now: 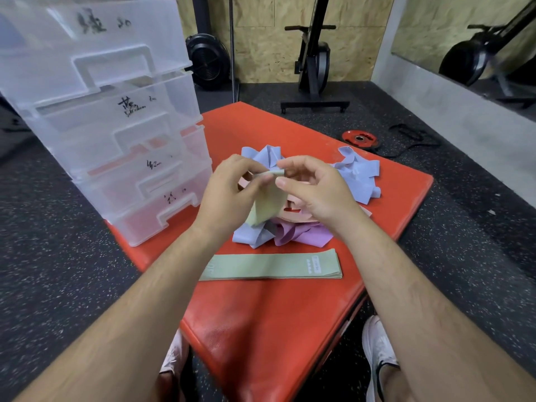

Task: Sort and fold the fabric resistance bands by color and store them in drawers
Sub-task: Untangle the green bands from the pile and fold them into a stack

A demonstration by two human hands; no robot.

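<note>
Head view: 4 stacked translucent drawers (116, 134) stand at 10 o'clock on the red pad (261, 329), their contents too hazy to tell. The left hand (229, 192) and right hand (316, 190) pinch the top edge of a green band (268, 207), partly hiding the pile of blue bands (359, 175), pink bands (293, 214) and a purple band (301, 235) at 12 o'clock. Folded green bands (272, 265) lie at the pile's 6 o'clock. A red weight plate (360, 138) lies at 1 o'clock.
</note>
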